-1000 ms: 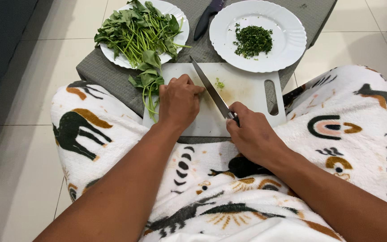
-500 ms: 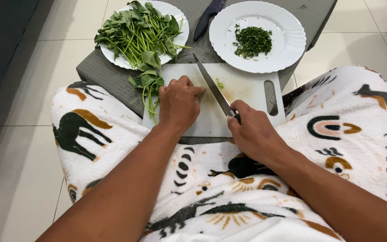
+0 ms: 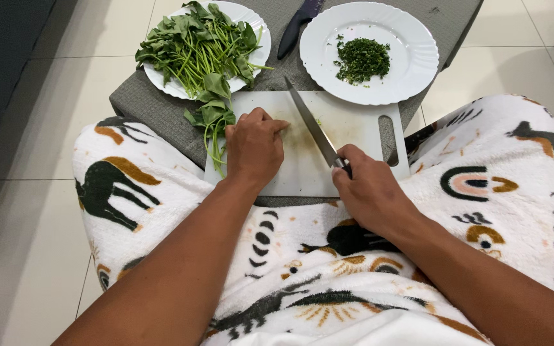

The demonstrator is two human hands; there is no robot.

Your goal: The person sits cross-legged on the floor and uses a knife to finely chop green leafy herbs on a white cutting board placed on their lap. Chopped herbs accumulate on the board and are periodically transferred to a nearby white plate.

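Note:
My left hand presses a small bunch of leafy green stems onto the left part of a white cutting board. My right hand grips the handle of a kitchen knife; its blade slants up and left over the middle of the board, beside my left fingertips. A few chopped green bits lie by the blade.
A white plate heaped with whole leafy greens stands at the back left. Another white plate holds chopped greens. A dark knife lies between them. All rest on a grey cushioned stool; a patterned blanket covers my lap.
My right hand and the knife have shifted to the right across the board, away from my left fingers. My left hand has stayed on the stems.

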